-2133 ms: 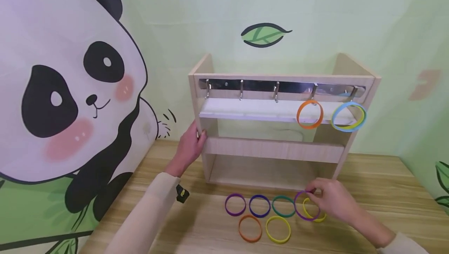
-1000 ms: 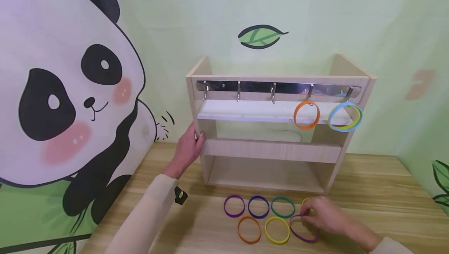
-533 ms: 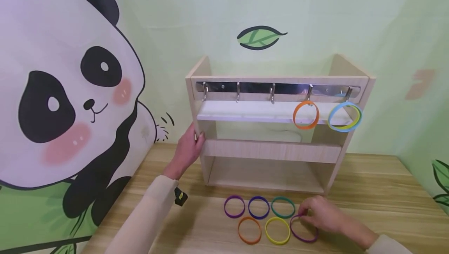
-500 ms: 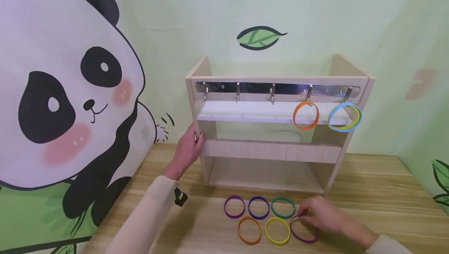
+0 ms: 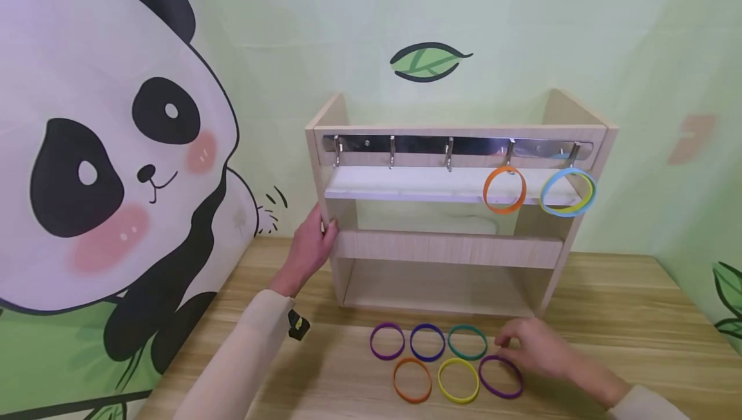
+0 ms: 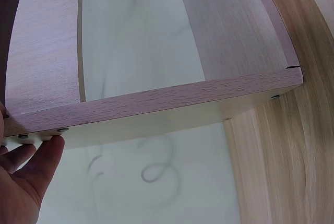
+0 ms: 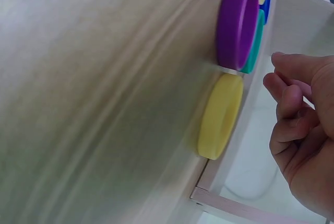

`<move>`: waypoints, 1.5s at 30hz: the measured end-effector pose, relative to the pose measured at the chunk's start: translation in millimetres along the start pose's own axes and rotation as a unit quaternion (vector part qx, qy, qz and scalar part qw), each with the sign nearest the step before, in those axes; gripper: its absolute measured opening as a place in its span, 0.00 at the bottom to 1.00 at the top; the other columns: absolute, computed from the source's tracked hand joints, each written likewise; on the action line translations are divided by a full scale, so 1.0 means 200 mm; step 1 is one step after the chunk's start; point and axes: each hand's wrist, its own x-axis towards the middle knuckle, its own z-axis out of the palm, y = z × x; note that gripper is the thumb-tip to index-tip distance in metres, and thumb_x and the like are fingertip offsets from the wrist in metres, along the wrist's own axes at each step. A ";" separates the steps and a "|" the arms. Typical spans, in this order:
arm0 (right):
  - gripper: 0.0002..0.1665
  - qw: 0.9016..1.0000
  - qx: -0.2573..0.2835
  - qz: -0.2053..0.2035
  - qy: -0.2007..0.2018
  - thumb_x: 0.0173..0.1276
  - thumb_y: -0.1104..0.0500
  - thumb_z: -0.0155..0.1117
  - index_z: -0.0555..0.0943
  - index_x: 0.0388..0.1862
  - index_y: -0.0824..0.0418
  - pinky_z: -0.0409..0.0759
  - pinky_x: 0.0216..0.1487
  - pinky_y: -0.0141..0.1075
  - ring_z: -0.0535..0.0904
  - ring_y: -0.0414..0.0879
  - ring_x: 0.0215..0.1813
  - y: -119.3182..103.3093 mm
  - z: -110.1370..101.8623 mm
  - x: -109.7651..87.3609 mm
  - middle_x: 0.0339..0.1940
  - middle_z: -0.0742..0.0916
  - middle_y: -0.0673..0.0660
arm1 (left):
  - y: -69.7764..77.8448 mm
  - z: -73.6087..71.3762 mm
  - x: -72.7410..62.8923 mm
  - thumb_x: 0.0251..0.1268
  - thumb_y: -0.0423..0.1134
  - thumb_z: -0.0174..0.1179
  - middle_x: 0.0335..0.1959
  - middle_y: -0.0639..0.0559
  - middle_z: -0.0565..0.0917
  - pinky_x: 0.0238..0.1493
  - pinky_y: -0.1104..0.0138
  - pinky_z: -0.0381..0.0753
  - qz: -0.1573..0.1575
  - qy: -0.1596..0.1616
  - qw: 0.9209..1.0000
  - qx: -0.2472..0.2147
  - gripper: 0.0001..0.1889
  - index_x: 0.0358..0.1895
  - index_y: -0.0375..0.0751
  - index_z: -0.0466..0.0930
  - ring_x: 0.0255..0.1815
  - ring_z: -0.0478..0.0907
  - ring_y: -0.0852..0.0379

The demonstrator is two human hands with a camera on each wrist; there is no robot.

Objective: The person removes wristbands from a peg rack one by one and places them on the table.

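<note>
My left hand (image 5: 311,249) grips the left side panel of a light wooden shelf (image 5: 449,248), thumb at its front edge. Its fingertips touch the panel's outer face in the left wrist view. My right hand (image 5: 539,348) hovers over the table with loosely bent fingers and nothing between them. Just beyond those fingertips a purple wristband (image 5: 502,396) lies flat. A yellow wristband (image 7: 213,125) lies near it in the right wrist view, hidden behind the hand in the head view. An orange wristband (image 5: 485,190) and a light blue one (image 5: 543,194) with a yellow one hang from the shelf's hooks.
Left of my right hand, purple (image 5: 372,341), dark blue (image 5: 428,359) and green (image 5: 468,358) wristbands lie in a row. Nearer are an orange (image 5: 413,400) and a yellow one (image 5: 458,401). A metal hook rail (image 5: 422,144) spans the shelf's top front.
My right hand has brought the purple wristband down toward the front, laid it beside the yellow one and let go, then lifted slightly away. My left hand has stayed on the shelf.
</note>
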 end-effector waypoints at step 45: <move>0.13 0.906 -0.144 -0.051 0.395 0.44 0.68 0.73 0.85 0.33 0.66 0.62 0.18 0.26 0.64 0.36 0.17 -0.27 -0.77 0.40 0.23 0.83 0.55 | 0.01 0.00 -0.01 0.69 0.39 0.46 0.56 0.38 0.75 0.46 0.50 0.80 -0.008 0.007 1.000 0.006 0.21 0.63 0.37 0.62 0.51 0.76 0.43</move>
